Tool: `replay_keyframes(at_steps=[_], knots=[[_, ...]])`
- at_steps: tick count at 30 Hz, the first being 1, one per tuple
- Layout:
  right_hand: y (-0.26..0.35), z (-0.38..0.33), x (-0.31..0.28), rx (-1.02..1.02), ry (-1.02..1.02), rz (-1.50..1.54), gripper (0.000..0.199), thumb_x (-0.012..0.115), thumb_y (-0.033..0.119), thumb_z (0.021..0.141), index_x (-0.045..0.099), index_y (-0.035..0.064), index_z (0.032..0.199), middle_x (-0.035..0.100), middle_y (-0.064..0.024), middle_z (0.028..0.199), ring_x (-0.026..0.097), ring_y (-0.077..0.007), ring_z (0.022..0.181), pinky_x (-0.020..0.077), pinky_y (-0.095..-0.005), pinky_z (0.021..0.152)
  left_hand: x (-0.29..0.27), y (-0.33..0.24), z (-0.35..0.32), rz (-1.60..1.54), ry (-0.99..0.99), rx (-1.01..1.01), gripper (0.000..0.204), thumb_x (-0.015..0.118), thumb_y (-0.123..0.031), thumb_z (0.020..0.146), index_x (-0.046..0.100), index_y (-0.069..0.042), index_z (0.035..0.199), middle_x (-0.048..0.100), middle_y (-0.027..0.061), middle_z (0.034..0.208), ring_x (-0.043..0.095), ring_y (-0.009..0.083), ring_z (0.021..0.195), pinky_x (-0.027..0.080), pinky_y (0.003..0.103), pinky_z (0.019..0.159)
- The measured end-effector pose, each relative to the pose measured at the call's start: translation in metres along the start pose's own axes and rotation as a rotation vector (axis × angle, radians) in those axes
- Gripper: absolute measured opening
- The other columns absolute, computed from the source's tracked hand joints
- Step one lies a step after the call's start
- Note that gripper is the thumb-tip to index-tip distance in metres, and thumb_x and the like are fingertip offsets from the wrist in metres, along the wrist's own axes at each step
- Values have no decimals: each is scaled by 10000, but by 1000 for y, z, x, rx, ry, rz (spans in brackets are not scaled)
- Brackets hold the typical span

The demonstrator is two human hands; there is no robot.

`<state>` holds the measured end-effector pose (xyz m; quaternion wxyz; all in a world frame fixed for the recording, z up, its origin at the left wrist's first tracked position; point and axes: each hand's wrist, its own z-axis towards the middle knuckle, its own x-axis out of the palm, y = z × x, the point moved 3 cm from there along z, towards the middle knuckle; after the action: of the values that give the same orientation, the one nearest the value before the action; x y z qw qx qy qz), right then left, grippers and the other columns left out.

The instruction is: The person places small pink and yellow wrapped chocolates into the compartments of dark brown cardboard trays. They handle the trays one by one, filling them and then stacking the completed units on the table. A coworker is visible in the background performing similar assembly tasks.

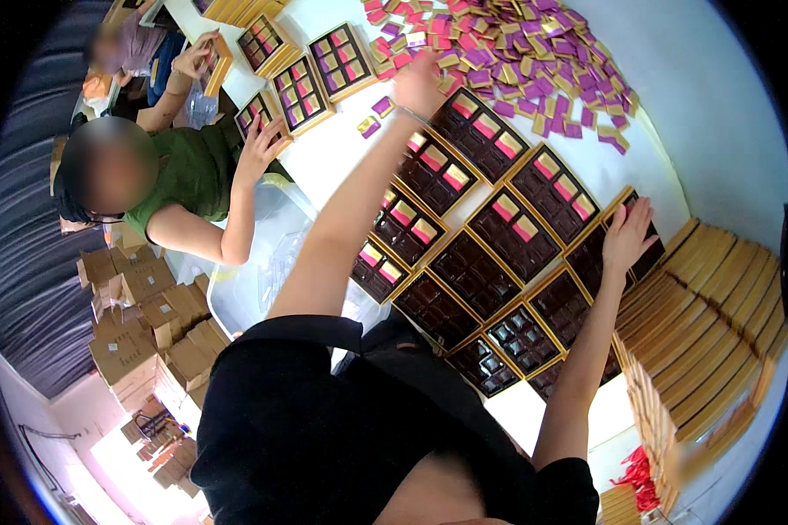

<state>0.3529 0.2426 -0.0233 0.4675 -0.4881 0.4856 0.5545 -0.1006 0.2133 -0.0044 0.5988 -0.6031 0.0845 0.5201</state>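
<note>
Your left hand (418, 80) reaches the near edge of the wrapped-chocolate pile (517, 61), blurred; its grip cannot be judged. Your right hand (629, 234) lies open and flat on a gold-edged tray (626, 254), holding nothing, farther from the pile.

Head-worn fisheye, steeply down over table (341, 153)

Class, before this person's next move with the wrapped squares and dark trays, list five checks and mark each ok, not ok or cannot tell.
1. Left hand at the pile of wrapped squares: ok.
2. Left hand grips a square: cannot tell, it is blurred.
3. Right hand rests on a dark tray: ok.
4. Every tray pocket filled: not ok, the nearer trays have none.
5. Co-worker's hand apart from these trays: ok.
</note>
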Motion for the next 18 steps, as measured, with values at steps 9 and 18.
replay_keyframes(at_steps=[9,18], knots=[[304,105,-7,-733,11,661,249,553,76,817,621,42,1053,637,-171,984,606,-364,940,487,-457,790,-25,75,90,707,631,212,833,833,-347,633,456,-196,1360,522,80,1319,517,245,1208,419,559,974],[447,108,45,-932,42,358,181,585,107,809,658,66,969,639,-99,1037,560,-286,1077,461,-458,872,-36,85,106,686,650,80,967,861,-450,541,427,-232,1377,567,37,1288,549,276,1171,268,731,938]])
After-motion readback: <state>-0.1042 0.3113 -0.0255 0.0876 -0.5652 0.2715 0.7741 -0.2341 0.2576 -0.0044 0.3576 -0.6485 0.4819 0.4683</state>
